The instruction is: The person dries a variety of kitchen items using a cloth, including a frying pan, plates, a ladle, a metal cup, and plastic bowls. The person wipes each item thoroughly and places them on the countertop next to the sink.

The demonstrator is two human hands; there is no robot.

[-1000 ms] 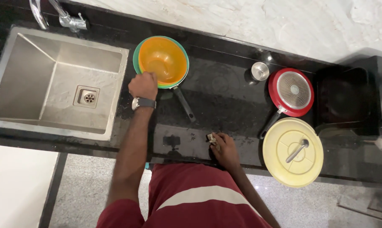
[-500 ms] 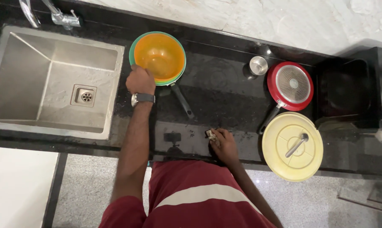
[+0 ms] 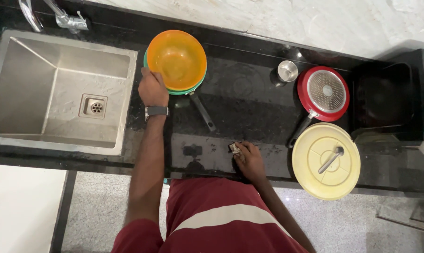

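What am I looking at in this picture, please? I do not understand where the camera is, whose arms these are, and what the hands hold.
There is no machine here. A person wears one camera on the head, and it looks straight down at a black stone kitchen counter.

The left hand, with a dark wristwatch, grips the rim of an orange plastic bowl. This bowl sits in a green one, and a dark handle sticks out from under them.

The right hand rests near the counter's front edge on a small pale object; it is too small to identify.

To the left is a steel sink with a tap. To the right lie a small steel cup, a red frying pan and a round pale yellow lid.
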